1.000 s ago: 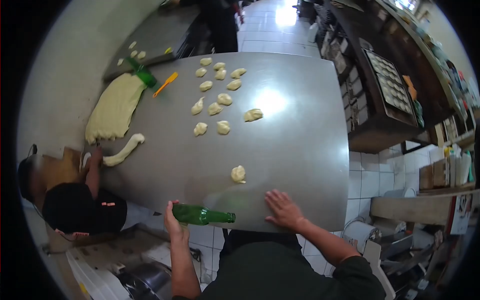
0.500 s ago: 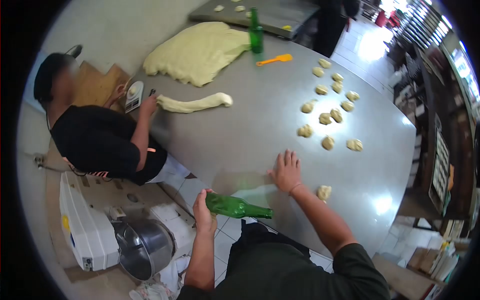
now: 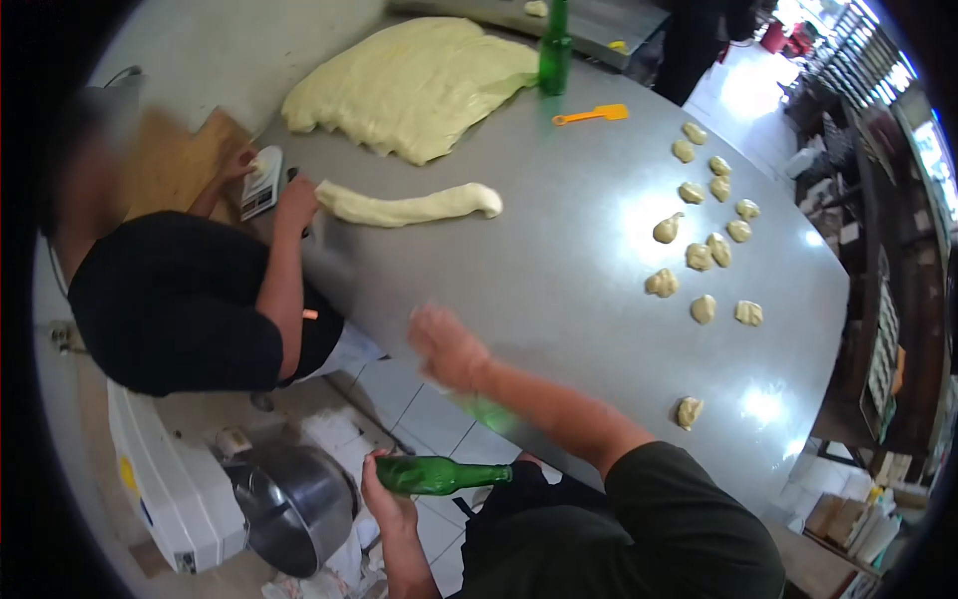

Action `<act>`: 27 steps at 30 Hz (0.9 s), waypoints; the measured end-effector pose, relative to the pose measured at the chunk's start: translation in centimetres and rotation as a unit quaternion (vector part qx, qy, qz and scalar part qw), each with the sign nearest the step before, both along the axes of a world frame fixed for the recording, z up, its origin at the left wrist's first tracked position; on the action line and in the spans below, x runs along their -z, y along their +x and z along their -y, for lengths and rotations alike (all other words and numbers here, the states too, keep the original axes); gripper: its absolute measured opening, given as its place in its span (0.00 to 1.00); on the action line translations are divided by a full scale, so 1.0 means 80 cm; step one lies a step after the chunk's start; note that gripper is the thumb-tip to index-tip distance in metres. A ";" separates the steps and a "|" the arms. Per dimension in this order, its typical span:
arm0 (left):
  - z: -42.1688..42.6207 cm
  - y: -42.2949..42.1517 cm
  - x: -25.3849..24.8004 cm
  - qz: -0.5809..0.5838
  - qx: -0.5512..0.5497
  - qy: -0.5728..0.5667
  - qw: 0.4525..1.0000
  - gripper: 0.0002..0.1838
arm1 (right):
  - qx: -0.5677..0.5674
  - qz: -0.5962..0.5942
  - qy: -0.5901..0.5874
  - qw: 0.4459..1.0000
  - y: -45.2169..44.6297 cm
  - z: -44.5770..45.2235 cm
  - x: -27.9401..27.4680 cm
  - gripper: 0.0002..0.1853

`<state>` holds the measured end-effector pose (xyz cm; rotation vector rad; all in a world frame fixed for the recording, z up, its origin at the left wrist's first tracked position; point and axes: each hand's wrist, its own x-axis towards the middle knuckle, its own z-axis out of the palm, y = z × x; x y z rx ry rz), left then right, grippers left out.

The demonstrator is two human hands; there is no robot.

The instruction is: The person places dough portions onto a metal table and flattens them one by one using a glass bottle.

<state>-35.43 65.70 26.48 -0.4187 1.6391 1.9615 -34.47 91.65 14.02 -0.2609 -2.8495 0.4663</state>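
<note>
My left hand (image 3: 383,502) is wrapped round the base end of a green glass bottle (image 3: 439,476), held lying sideways off the table's near edge. My right hand (image 3: 446,347) is over the near left edge of the metal table (image 3: 559,299), smeared by motion, so its fingers cannot be made out. Several small dough pieces (image 3: 702,257) are scattered on the right half of the table, with a single dough piece (image 3: 689,411) apart from them near the front. A long dough strip (image 3: 409,206) lies at the left, its end at a co-worker's hand (image 3: 296,205).
A big dough slab (image 3: 409,85) spreads at the back left beside a standing green bottle (image 3: 554,60) and an orange scraper (image 3: 591,114). The co-worker (image 3: 190,299) stands left at a white scale (image 3: 261,185). A mixer bowl (image 3: 299,519) is below left.
My right hand has swept left across the table from near the dough pieces. The bottle in my left hand has moved down and left in view. The co-worker's other hand now reaches the scale.
</note>
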 end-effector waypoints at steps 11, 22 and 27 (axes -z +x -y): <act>-0.083 -0.024 0.017 0.039 0.053 0.047 0.997 0.18 | 0.296 0.066 0.011 0.953 0.181 -0.141 -0.023 0.36; -0.259 0.181 -0.006 0.243 0.384 0.144 0.879 0.24 | 0.303 -0.312 -0.547 0.716 0.350 0.006 -0.181 0.31; -0.239 0.301 -0.005 0.182 0.604 0.206 0.748 0.24 | 0.460 -0.380 -0.564 0.571 0.463 0.018 -0.162 0.19</act>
